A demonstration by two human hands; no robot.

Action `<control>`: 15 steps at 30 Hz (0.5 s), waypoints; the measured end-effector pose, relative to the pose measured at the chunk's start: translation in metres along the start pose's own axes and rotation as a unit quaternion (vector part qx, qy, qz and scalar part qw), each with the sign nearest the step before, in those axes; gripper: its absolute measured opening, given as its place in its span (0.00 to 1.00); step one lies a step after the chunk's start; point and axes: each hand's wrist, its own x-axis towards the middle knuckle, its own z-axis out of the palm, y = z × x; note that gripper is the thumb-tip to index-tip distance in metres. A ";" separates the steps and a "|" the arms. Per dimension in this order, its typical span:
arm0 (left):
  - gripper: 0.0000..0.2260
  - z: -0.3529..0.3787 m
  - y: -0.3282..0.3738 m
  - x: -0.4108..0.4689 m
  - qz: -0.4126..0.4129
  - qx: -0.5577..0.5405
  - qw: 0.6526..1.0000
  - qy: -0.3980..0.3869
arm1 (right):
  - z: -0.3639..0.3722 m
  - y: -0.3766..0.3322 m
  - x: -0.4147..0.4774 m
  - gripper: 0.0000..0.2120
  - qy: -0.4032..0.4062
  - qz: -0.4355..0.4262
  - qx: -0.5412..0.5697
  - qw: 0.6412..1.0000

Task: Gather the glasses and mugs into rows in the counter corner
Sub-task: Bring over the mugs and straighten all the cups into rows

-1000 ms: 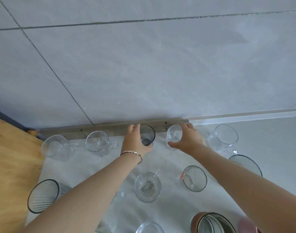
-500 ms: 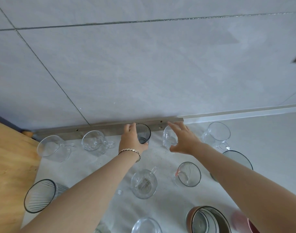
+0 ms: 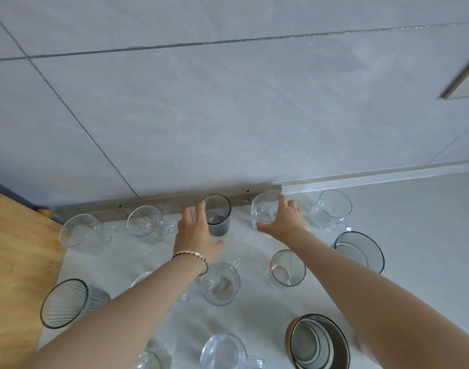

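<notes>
You have no text, label, brand or number here that can be read. The one candidate is the wall plate (image 3: 464,81) at the upper right edge of the head view. It carries a small dark mark near the frame's border, but the mark is cut off and too small and blurred to tell whether it is lettering or a symbol.
</notes>
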 end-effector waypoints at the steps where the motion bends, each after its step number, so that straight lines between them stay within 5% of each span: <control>1: 0.38 -0.001 0.001 -0.004 0.002 0.015 1.000 -0.003 | -0.002 0.001 -0.002 0.46 -0.011 -0.005 -0.006 1.000; 4: 0.32 -0.005 0.009 -0.016 -0.001 0.034 0.999 -0.001 | -0.020 0.009 -0.010 0.51 -0.015 -0.035 -0.042 0.998; 7: 0.21 -0.007 0.023 -0.026 0.007 0.030 1.000 0.001 | -0.057 0.035 -0.013 0.41 0.050 -0.061 -0.080 0.994; 10: 0.10 -0.006 0.037 -0.035 0.016 0.033 0.998 -0.041 | -0.097 0.074 -0.006 0.32 0.064 0.012 -0.103 0.993; 15: 0.06 0.000 0.052 -0.042 -0.005 0.056 0.995 -0.087 | -0.102 0.108 0.006 0.42 -0.016 0.092 -0.051 0.994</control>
